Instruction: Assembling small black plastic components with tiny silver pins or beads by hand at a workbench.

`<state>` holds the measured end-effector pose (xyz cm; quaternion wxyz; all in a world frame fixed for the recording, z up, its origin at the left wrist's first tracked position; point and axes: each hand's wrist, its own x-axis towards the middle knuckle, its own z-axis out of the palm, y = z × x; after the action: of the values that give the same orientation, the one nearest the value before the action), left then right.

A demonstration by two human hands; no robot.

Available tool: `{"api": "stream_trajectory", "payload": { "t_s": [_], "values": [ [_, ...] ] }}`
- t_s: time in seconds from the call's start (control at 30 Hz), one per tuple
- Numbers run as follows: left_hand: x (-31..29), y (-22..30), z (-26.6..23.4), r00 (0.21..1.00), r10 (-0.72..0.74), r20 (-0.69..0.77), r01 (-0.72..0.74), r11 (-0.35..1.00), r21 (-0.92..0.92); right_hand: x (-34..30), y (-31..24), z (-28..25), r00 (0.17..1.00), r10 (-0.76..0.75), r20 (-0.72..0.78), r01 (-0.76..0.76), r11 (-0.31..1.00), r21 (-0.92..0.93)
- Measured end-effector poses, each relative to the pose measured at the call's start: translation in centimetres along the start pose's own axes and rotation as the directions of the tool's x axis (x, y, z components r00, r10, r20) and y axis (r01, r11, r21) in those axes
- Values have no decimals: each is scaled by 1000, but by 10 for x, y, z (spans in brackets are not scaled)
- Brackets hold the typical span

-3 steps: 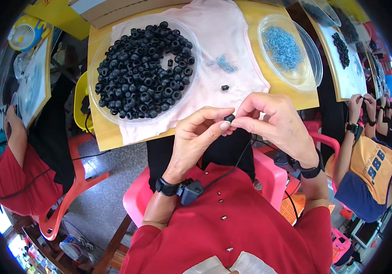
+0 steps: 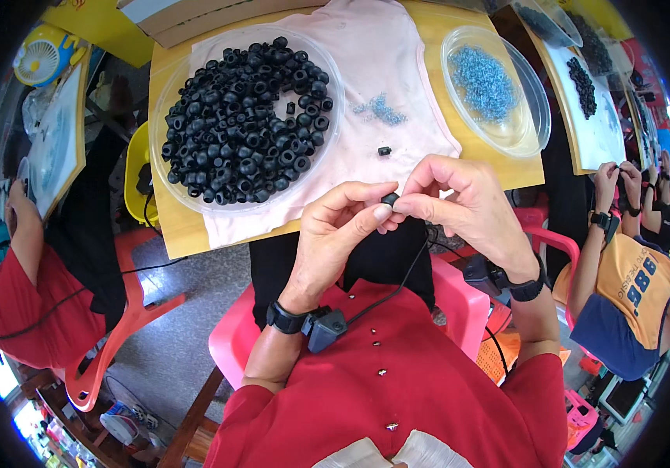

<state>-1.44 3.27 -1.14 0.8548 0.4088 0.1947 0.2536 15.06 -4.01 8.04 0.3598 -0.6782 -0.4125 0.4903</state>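
Close to the table's front edge, my left hand [image 2: 344, 217] pinches a small black rounded cap-like piece [image 2: 389, 200] between thumb and index finger. My right hand [image 2: 460, 199] meets it from the right, thumb and index fingertips pressed together against the piece. Whether those right fingertips also hold something tiny is hidden. Just beyond the hands, another small black piece [image 2: 384, 150] lies on a pale pink cloth [image 2: 366, 62]. Farther back on the cloth is a little heap of tiny bluish clear parts [image 2: 382, 108].
At left stands a wide clear tub [image 2: 338, 101] heaped with black pieces [image 2: 245, 125]. A clear round container [image 2: 534, 140] at right holds bluish parts [image 2: 482, 82]. A cardboard box [image 2: 194, 19] borders the back. People work at both sides, one in an orange-and-navy shirt [image 2: 635, 304].
Both hands and the black piece between them have shifted very slightly to the left. The grip looks the same.
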Motion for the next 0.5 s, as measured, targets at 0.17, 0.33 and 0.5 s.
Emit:
{"api": "stream_trajectory", "payload": {
  "t_s": [0.17, 0.33, 0.5],
  "values": [
    [4, -3, -1, 999, -39, 6, 39, 985, -165, 11, 16, 0, 996, -20, -82, 50, 923, 381],
    [7, -5, -5, 999, -33, 3, 33, 982, -188, 39, 43, 3, 856, -469, -218, 281, 776, -564],
    [7, -5, -7, 999, -33, 17, 36, 978, -204, 42, 38, 9, 831, -556, -17, 328, 516, -791]
  ]
}}
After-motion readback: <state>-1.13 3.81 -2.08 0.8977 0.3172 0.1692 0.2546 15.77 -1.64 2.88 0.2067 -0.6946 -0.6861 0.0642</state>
